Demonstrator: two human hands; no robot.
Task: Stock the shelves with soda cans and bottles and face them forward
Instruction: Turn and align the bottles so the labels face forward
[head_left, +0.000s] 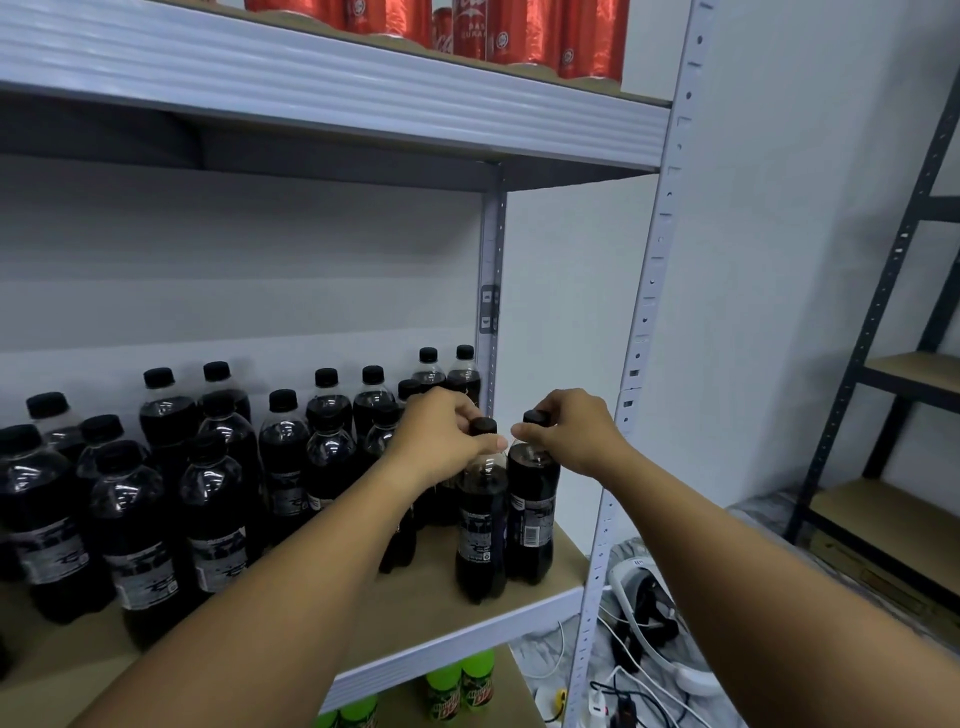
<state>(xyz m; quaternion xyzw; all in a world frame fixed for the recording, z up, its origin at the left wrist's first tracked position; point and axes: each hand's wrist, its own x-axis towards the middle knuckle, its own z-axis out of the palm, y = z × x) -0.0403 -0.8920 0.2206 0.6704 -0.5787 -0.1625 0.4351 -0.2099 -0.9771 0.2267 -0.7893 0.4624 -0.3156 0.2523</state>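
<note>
Left hand (441, 441): fingers curled round the neck of the nearer dark bottle (480, 525), thumb just under its black cap; right hand (569, 434): fingers pinching the cap of the second dark bottle (532, 514), touching the first on its right; both upright on the wooden shelf (415, 608), near its front right corner; further dark bottles (208, 493) ranked left of the fingers; red cans (519, 36) above; green bottles (460, 686) below.
</note>
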